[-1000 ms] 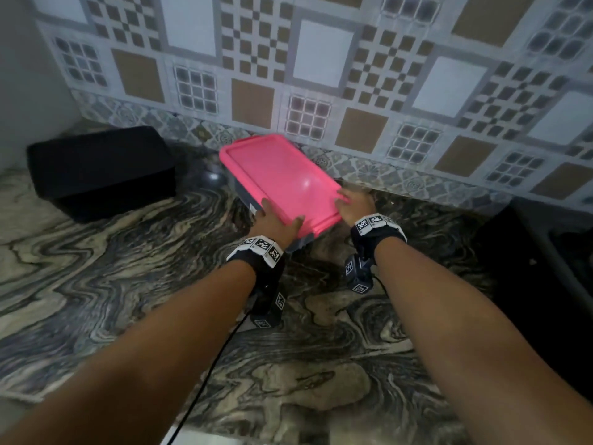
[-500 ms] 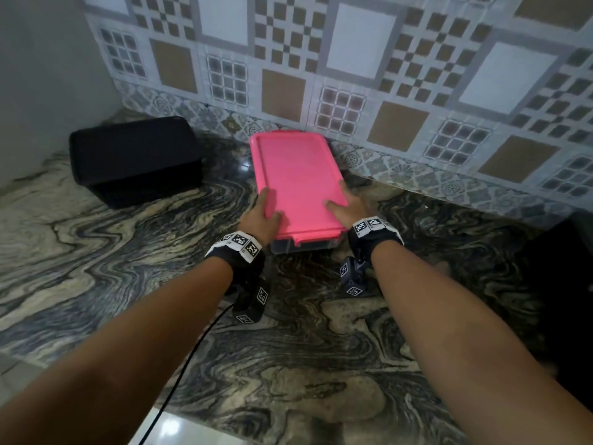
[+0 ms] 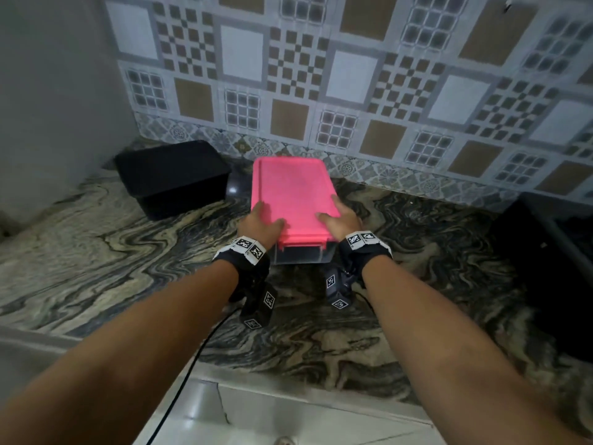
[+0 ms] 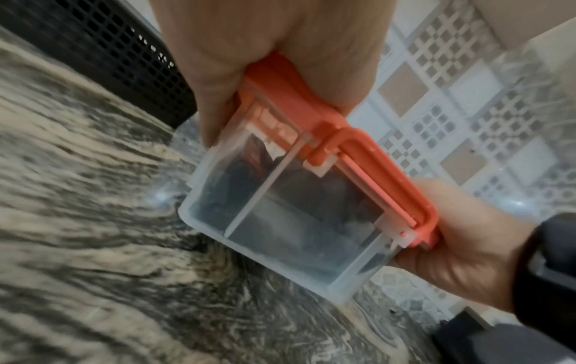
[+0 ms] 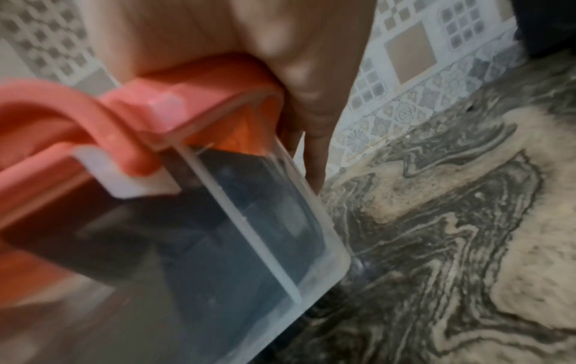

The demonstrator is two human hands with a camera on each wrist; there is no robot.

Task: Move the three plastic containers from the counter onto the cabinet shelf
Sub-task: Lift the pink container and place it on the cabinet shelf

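Note:
A clear plastic container with a pink lid [image 3: 292,194] is held between both hands over the marbled counter [image 3: 96,252], long side pointing at the tiled wall. My left hand [image 3: 261,224] grips its near left edge, thumb on the lid. My right hand [image 3: 340,220] grips the near right edge the same way. The left wrist view shows the clear body [image 4: 290,216], its lid clip [image 4: 374,172], and my left hand [image 4: 265,56] round the edge. In the right wrist view my right hand [image 5: 280,61] wraps the lid corner of the container [image 5: 233,234].
A black perforated container [image 3: 173,178] sits at the back left near the corner wall. A dark object [image 3: 552,277] stands at the right edge of the counter. White cabinet fronts [image 3: 288,419] show below the counter's front edge.
The container has turned from diagonal to square with me and come slightly nearer. Both hands slid to its near side edges, and the view has pulled back from the wall.

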